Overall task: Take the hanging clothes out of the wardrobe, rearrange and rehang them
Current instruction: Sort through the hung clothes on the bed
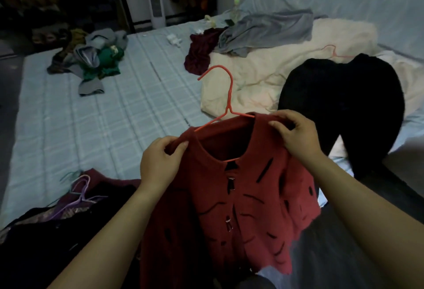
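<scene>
Here both hands, left hand (158, 162) and right hand (296, 135), pinch the red cardigan (241, 197) shoulders (on an orange hanger (229, 96)).

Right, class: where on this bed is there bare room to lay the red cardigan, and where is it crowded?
Free: the checked mattress between the green-and-grey clothes pile, the cream duvet and the dark clothes with purple hangers. Crowded: the right side, where the black garment, grey garment and maroon garment lie on or against it.
</scene>
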Motion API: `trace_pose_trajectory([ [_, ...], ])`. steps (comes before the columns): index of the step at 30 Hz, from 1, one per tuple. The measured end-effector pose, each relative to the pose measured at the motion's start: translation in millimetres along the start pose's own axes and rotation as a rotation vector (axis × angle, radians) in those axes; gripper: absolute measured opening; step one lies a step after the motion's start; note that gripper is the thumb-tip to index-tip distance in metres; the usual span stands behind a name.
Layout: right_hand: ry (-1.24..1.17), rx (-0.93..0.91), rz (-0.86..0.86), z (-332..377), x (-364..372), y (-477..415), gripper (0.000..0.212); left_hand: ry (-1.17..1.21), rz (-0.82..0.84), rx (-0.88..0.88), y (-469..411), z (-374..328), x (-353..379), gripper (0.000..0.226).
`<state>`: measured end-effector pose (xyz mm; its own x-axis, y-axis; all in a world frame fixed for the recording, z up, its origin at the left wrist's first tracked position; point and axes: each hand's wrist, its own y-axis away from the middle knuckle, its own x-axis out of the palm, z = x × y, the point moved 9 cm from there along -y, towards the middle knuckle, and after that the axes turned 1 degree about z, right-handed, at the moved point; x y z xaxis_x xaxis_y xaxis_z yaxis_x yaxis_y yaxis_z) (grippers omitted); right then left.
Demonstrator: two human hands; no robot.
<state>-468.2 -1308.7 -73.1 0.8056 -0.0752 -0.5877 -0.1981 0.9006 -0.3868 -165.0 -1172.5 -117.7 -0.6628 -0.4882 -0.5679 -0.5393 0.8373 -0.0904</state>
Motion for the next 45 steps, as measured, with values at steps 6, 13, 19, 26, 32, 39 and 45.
trace_pose_trajectory([
  [6, 0.059, 0.011, 0.169, -51, 83, -84, 0.009, -0.147, 0.003, -0.082, -83, 32, 38, 0.022],
  [13, 0.188, 0.025, 0.495, -124, 195, -117, 0.014, -0.427, 0.258, -0.256, -108, 108, 93, 0.039],
  [19, 0.184, -0.068, 0.837, -139, 280, -72, 0.035, -0.523, 0.387, -0.366, -74, 155, 112, 0.051],
  [26, 0.090, -0.112, 1.062, -79, 346, 12, 0.044, -0.495, 0.353, -0.572, 1, 214, 72, 0.066],
  [32, 0.037, -0.195, 1.186, 6, 408, 88, 0.044, -0.347, 0.206, -0.746, 48, 273, -3, 0.047],
  [39, 0.096, -0.143, 1.262, 71, 488, 172, 0.048, -0.426, 0.218, -0.643, 59, 362, -111, 0.043],
  [45, 0.298, -0.139, 1.143, 88, 570, 182, 0.056, -0.565, 0.228, -0.479, 36, 457, -194, 0.040],
])
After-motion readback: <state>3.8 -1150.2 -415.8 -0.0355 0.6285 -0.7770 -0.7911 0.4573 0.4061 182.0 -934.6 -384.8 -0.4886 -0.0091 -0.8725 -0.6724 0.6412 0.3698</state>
